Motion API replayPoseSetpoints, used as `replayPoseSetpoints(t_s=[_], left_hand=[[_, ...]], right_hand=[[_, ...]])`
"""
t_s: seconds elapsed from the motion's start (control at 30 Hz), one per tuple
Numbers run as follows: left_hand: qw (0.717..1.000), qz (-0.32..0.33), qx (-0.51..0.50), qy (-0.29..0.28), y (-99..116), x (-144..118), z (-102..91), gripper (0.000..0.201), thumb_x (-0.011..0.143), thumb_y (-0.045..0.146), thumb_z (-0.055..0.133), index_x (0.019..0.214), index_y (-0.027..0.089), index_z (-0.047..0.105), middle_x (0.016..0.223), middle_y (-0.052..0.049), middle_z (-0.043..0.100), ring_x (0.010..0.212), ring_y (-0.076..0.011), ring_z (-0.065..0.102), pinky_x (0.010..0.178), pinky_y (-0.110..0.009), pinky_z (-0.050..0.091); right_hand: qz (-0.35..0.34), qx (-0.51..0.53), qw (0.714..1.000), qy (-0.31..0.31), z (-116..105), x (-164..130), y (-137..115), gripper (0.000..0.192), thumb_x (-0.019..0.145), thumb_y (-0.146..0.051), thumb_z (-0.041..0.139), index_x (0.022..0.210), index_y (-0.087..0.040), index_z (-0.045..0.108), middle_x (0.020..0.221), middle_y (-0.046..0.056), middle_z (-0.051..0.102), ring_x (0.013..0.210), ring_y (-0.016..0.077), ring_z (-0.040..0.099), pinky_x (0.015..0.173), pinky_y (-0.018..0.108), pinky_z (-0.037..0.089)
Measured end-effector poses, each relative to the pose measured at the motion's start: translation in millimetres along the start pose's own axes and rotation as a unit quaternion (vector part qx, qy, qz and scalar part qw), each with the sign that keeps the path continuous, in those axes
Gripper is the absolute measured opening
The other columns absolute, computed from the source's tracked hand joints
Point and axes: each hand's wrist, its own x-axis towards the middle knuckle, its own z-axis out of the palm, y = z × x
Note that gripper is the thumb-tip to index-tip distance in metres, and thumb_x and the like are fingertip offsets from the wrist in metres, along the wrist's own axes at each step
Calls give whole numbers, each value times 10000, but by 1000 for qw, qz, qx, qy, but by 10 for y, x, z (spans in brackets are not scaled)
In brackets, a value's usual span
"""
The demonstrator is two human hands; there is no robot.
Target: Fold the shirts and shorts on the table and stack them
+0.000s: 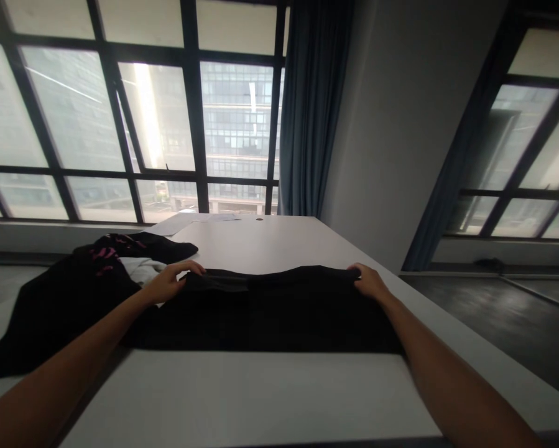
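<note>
A white table (270, 398) fills the lower part of the view, under tall windows (120, 112) and a blue curtain (309, 106). On it lies a black garment (270, 311) — flat and spread across the middle. At its left sits a pile of dark clothes (64, 292). The left hand (170, 281) grasps the garment's far left corner, and the right hand (367, 281) grasps the far right corner.

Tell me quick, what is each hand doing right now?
Left hand: closed on the far left corner of the black garment.
Right hand: closed on its far right corner.
</note>
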Motion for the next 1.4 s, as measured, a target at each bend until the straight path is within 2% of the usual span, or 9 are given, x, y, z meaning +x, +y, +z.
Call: replayPoseSetpoints(t_s=[0.17, 0.37, 0.53, 0.67, 0.8, 0.93, 1.13, 1.3, 1.4], left_hand=[[998, 13, 9, -61, 3, -185, -117, 487, 853, 642, 472, 859, 208, 690, 1207, -69, 682, 1117, -256, 603, 1012, -342, 446], [995, -17, 0, -96, 211, -180, -49, 637, 944, 628, 272, 688, 206, 674, 1096, -43, 729, 990, -216, 647, 926, -302, 487], [992, -44, 63, -103, 258, -151, 157, 479, 861, 609, 524, 1129, 245, 685, 1311, -57, 641, 1200, -266, 579, 1051, -372, 426], [980, -54, 80, -175, 81, -203, 237, 971, 609, 574, 801, 1463, 295, 431, 1565, -95, 370, 1417, -329, 357, 1158, -457, 294], [966, -70, 101, -225, -134, -260, 225, 1112, 573, 568, 812, 1531, 317, 304, 1606, -106, 269, 1456, -355, 266, 1170, -510, 241], [968, -81, 139, -192, -188, -230, 239, 868, 691, 638, 687, 1458, 305, 455, 1582, -79, 334, 1439, -344, 311, 1173, -505, 230], [974, -92, 203, -44, -206, 120, 292, 524, 949, 518, 320, 1242, 246, 659, 1370, -49, 613, 1289, -252, 518, 1129, -396, 323], [958, -133, 237, -87, -421, 491, 287, 441, 845, 494, 503, 1168, 266, 699, 1198, -60, 710, 1173, -283, 604, 1051, -399, 392], [962, -127, 193, -146, -536, 660, 208, 328, 778, 484, 575, 949, 268, 754, 990, -29, 761, 973, -243, 682, 916, -311, 475]], right_hand=[[49, -54, 997, -20, 14, -25, -8, 504, 636, -106, 576, 1127, -205, 631, 1079, 91, 703, 978, 270, 646, 810, 332, 477], [-57, 93, 993, -49, 15, 7, 49, 387, 594, -137, 548, 960, -188, 663, 976, 47, 713, 944, 225, 643, 836, 292, 477], [-30, 65, 997, 7, -48, -11, 127, 215, 565, -132, 481, 724, -202, 609, 828, 26, 681, 810, 207, 615, 732, 288, 453], [-1, -68, 997, 34, -83, -67, 160, 207, 609, -94, 505, 760, -210, 586, 864, 42, 660, 797, 207, 586, 696, 292, 412], [16, -133, 990, 35, -82, -112, 153, 183, 734, -129, 515, 869, -203, 615, 961, 79, 661, 854, 232, 597, 686, 313, 411], [28, -138, 989, -32, -159, -80, 157, 233, 740, -143, 553, 922, -209, 683, 1077, 91, 669, 974, 268, 614, 765, 347, 454], [5, -25, 1000, 2, -242, 39, 120, 362, 781, -128, 506, 1037, -219, 744, 1128, 63, 706, 1063, 219, 632, 948, 311, 457], [-16, -72, 990, -122, -55, 14, 38, 269, 777, -332, 661, 1012, -230, 745, 1120, 66, 719, 1057, 260, 638, 909, 360, 485], [-6, -100, 988, -116, -58, 21, 32, 168, 783, -304, 667, 921, -228, 726, 1050, 62, 720, 980, 246, 642, 834, 339, 484]])
